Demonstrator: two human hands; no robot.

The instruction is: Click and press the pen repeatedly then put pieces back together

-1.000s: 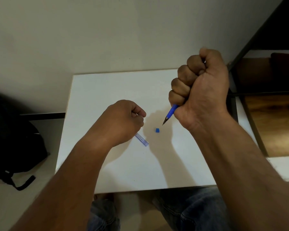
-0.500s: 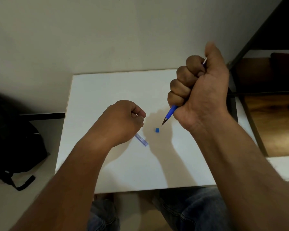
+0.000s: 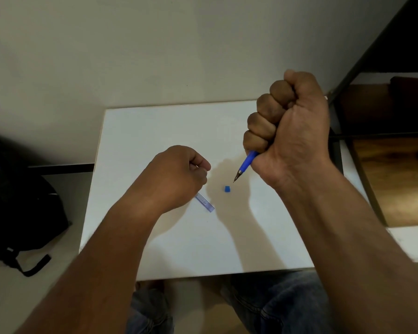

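- A white tabletop [image 3: 169, 249] fills the middle of the view, seen from above by a seated person whose knees in blue jeans [image 3: 282, 307] show below its near edge. A pale wall stands behind it.
- A black backpack [image 3: 19, 208] sits on the floor to the left, well apart from the work.
- The right hand [image 3: 292, 131] is raised above the right part of the tabletop, closed in a full fist around a blue pen piece [image 3: 245, 166]. Only its lower end shows, slanting down and left with the dark tip in the air; the fist grip suits pressing or pushing more than writing.
- The left hand [image 3: 176, 174] rests low on the tabletop, fingers curled round a clear plastic pen barrel [image 3: 204, 202]. The barrel's open end pokes out beneath the hand toward the viewer, apparently held steady there.
- A tiny blue cap [image 3: 226, 188] lies loose on the tabletop between the two hands, just below the pen tip and touching neither hand.
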